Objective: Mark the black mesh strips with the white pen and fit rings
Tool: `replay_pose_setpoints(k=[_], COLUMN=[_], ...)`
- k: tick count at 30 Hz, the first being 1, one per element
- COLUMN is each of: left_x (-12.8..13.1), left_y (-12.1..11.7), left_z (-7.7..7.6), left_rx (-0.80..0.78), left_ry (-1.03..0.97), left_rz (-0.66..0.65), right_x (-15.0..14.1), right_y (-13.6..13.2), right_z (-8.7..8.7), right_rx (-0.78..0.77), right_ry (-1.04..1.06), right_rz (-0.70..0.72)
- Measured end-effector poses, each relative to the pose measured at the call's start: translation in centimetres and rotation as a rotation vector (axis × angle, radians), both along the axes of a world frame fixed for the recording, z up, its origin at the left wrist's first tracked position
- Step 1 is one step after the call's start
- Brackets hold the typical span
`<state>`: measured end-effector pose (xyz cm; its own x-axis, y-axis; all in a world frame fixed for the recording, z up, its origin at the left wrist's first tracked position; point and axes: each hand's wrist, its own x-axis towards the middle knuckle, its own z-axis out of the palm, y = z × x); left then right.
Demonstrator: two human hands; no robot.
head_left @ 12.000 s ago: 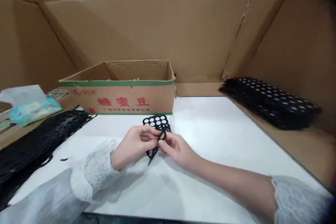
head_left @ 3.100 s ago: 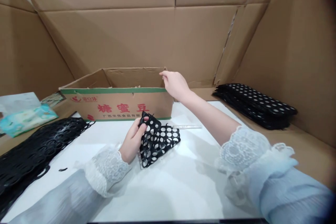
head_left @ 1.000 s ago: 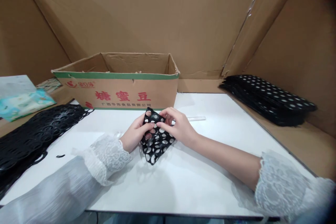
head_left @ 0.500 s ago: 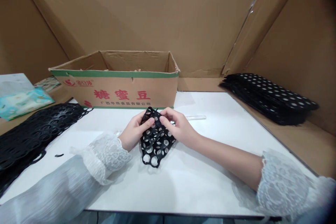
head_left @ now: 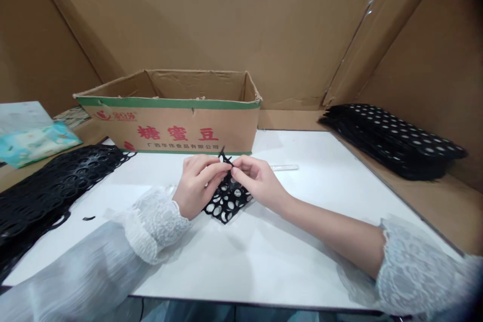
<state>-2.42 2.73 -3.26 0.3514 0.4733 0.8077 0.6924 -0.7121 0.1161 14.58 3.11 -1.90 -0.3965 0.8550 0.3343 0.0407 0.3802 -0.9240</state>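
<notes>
Both hands meet at a piece of black material with round holes (head_left: pixel 227 200), held above the middle of the white table. My left hand (head_left: pixel 199 183) is closed, with thumb and fingers pinching the top edge. My right hand (head_left: pixel 260 181) pinches the same edge from the other side, its fingertips close to the left ones. A thin black strip sticks up from between the fingertips. Part of the material is hidden behind my left hand.
An open cardboard box (head_left: pixel 181 126) stands behind the hands. Black holed sheets (head_left: pixel 49 186) lie at the left, near a tissue pack (head_left: pixel 41 141). Another black stack (head_left: pixel 392 143) sits at the right. A small clear stick (head_left: pixel 285 167) and a black scrap (head_left: pixel 89 218) lie on the table (head_left: pixel 302 261).
My left hand has turned over, its back now showing, and pinches nearer the right fingertips. The material's lower end has risen slightly, and a thin strip now stands up at its top.
</notes>
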Motion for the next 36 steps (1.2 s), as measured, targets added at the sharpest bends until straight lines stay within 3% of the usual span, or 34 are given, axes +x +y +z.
replay_pose_setpoints(k=[9,14,19,23,29,33,36], left_x=[-0.9,-1.1,-0.9,-0.6,-0.4,-0.4,-0.2], left_y=[0.5,0.7,0.5,0.3,0.0,-0.2,-0.4], left_z=[0.2,0.0,0.0,-0.1,-0.2,0.0,0.4], left_rx=[0.12,0.198,0.147,0.158,0.081,0.083,0.087], left_ry=[0.045,0.155,0.22,0.072,-0.175,-0.33,-0.179], left_rz=[-0.141,-0.148,-0.134,-0.162,-0.147,-0.26,-0.245], right_x=[-0.1,-0.2,0.0,0.0,-0.4,0.3,0.3], right_y=[-0.3,0.0,0.7,1.0,1.1,2.0,2.0], right_z=[0.9,0.7,0.3,0.5,0.1,-0.8,-0.6], right_rx=[-0.125,-0.166,-0.202,-0.185,-0.09,-0.099,-0.116], right_ry=[0.058,0.061,0.048,0.043,0.029,-0.019,-0.018], right_rz=[0.045,0.064,0.017,-0.059,-0.059,-0.25,-0.184])
